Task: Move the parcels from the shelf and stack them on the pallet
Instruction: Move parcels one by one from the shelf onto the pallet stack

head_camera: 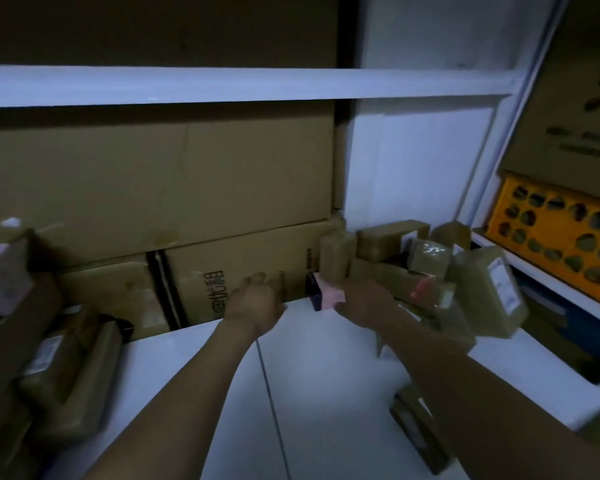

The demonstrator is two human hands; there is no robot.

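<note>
A person reaches with both bare arms into a dim white shelf [326, 375] where brown taped parcels [388, 242] lie heaped at the right-hand back corner. The left hand [257, 299] is stretched out above the shelf board near the back, its fingers loosely curled and nothing in them, just in front of a printed carton [243, 268]. The right hand [364, 303] is at the foot of the heap, beside a small pink-and-dark box [326, 294] that sits between the two hands. Blur hides whether its fingers grip anything.

A labelled parcel [489, 289] leans tilted at the right edge of the heap. Another parcel [416, 427] lies on the board under the right forearm. More wrapped parcels, one with a white label, are stacked at the left end of the shelf [70, 358].

Large plain cartons [153, 174] fill the back of the shelf under the upper board [222, 86]. To the right, on a neighbouring rack, stands a yellow crate [561, 237] with round holes, a big carton on top of it.
</note>
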